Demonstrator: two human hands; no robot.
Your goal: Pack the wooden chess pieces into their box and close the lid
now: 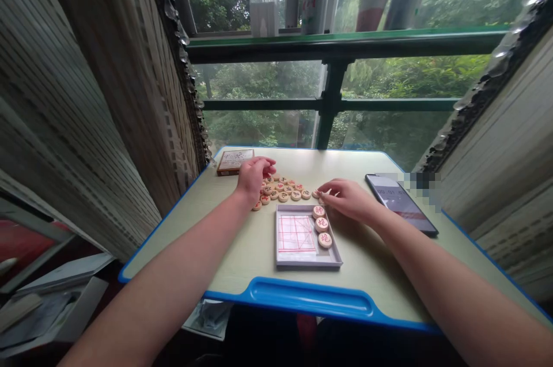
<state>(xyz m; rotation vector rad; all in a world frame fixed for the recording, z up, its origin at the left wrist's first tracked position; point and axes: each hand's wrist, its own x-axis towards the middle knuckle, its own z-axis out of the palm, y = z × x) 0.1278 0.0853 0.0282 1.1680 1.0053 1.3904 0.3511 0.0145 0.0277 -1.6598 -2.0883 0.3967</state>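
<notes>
Round wooden Chinese chess pieces [283, 196] with red and black characters lie in a cluster at the middle of the table. Above the cluster's left side is my left hand [254, 178], its fingers curled together; whatever they may hold is hidden. My right hand [343, 197] has its fingertips closed on a Chinese chess piece [315, 194] at the cluster's right end. Just in front stands a shallow open box tray [279, 265]. Three red-marked pieces [321, 224] line its right side, beside a folded paper board [296, 233] with red grid lines.
A box lid [228, 161] lies at the far left corner of the table [207, 229]. On the right rests a phone [401, 205] showing a timer. The table has a blue edge with a groove [311, 296]. Cans [315, 4] stand on the window ledge.
</notes>
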